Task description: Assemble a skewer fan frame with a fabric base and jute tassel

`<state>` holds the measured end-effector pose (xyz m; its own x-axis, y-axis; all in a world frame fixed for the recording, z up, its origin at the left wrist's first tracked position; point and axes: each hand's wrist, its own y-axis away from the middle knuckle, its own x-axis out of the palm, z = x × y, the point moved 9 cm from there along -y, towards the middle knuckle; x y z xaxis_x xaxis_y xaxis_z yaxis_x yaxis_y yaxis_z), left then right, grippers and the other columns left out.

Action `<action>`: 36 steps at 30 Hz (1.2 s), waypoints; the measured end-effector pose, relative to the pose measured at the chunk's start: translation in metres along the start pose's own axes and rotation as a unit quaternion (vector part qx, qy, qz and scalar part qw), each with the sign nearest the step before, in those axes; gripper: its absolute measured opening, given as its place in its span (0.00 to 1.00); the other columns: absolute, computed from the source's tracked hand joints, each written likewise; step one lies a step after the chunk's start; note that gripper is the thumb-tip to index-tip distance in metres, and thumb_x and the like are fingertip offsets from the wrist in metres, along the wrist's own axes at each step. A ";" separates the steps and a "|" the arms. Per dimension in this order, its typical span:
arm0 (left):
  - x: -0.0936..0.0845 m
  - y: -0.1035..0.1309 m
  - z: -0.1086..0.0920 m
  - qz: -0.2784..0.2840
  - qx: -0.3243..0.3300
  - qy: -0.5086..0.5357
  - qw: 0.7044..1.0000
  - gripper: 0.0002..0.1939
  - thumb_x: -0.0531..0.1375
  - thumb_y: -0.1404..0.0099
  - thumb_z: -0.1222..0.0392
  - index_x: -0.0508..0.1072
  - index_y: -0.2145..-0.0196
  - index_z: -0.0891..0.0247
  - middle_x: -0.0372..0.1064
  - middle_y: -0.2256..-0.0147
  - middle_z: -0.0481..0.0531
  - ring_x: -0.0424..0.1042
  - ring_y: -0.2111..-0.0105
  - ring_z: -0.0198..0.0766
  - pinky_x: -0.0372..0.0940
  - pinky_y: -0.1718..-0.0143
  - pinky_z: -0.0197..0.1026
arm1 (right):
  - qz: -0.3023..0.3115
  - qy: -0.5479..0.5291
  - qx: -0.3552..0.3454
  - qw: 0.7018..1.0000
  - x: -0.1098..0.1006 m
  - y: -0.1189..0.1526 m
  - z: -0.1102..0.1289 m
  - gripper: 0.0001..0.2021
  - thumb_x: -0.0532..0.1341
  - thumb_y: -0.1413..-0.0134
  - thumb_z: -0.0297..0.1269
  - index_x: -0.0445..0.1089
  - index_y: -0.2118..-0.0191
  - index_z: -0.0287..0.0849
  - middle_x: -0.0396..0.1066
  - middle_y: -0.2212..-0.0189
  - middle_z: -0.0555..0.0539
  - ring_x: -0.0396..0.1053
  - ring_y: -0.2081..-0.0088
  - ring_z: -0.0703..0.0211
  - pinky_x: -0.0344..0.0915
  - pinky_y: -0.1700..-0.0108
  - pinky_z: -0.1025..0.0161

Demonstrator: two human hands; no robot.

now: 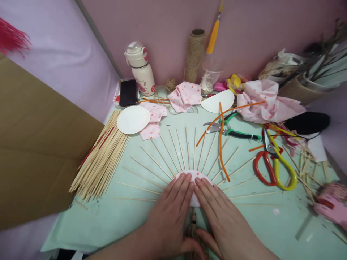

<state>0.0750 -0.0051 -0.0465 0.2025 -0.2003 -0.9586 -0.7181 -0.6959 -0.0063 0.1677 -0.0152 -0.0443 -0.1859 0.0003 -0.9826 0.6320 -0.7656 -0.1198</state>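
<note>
A half-round piece of pink dotted fabric (194, 198) lies on the table at the centre, with thin wooden sticks (187, 148) fanning out from under its curved edge. My left hand (173, 206) lies flat on its left part, fingers stretched and side by side. On the right part my right hand (217, 206) presses down in the same way, its fingertips near those of the left. Between my wrists a brown twine tassel (193, 225) hangs down from the straight edge, partly hidden by my thumbs.
A bundle of sticks (100, 162) lies left, beside a cardboard sheet (40, 151). Red-and-yellow scissors (267, 168), green pruning shears (230, 130) and orange pipe cleaners (222, 151) lie right. Behind stand a white bottle (142, 72) and a twine spool (194, 56). A white paper disc (133, 120) lies back left.
</note>
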 end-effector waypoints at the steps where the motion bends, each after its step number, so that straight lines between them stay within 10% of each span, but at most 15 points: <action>1: 0.000 0.000 0.000 0.003 -0.001 -0.003 1.000 0.60 0.49 0.43 0.24 0.42 0.31 0.77 0.37 0.30 0.68 0.35 0.30 0.55 0.40 0.31 0.53 | -0.002 0.004 0.000 1.000 0.000 0.000 0.000 0.45 0.60 0.50 0.41 0.44 0.30 0.26 0.52 0.32 0.33 0.50 0.32 0.42 0.66 0.43 0.48; 13: 0.007 0.001 0.004 0.038 -0.009 0.049 0.998 0.59 0.50 0.41 0.26 0.36 0.30 0.75 0.34 0.30 0.67 0.34 0.30 0.55 0.38 0.31 0.54 | -0.001 -0.009 0.013 1.000 0.003 0.000 0.000 0.45 0.60 0.51 0.39 0.45 0.30 0.28 0.51 0.32 0.34 0.47 0.31 0.43 0.64 0.41 0.48; 27: -0.004 -0.001 0.002 -0.042 -0.025 0.075 0.996 0.58 0.54 0.42 0.27 0.40 0.30 0.71 0.38 0.30 0.70 0.37 0.30 0.56 0.40 0.32 0.57 | 0.009 -0.078 0.050 0.996 -0.006 -0.002 -0.017 0.33 0.56 0.38 0.40 0.48 0.30 0.42 0.50 0.31 0.40 0.47 0.31 0.48 0.50 0.33 0.45; 36: -0.024 0.045 -0.016 -0.203 -0.085 0.264 0.939 0.22 0.57 0.32 0.60 0.62 0.42 0.57 0.61 0.40 0.62 0.60 0.38 0.48 0.57 0.39 0.52 | 0.004 -0.141 0.068 0.988 -0.012 -0.027 -0.036 0.38 0.63 0.49 0.37 0.53 0.33 0.44 0.61 0.38 0.36 0.57 0.37 0.42 0.53 0.37 0.40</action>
<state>0.0482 -0.0424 -0.0191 0.7703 -0.1774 -0.6125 -0.4029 -0.8799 -0.2518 0.1794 0.0288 -0.0341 -0.3959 -0.1704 -0.9024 0.5316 -0.8438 -0.0739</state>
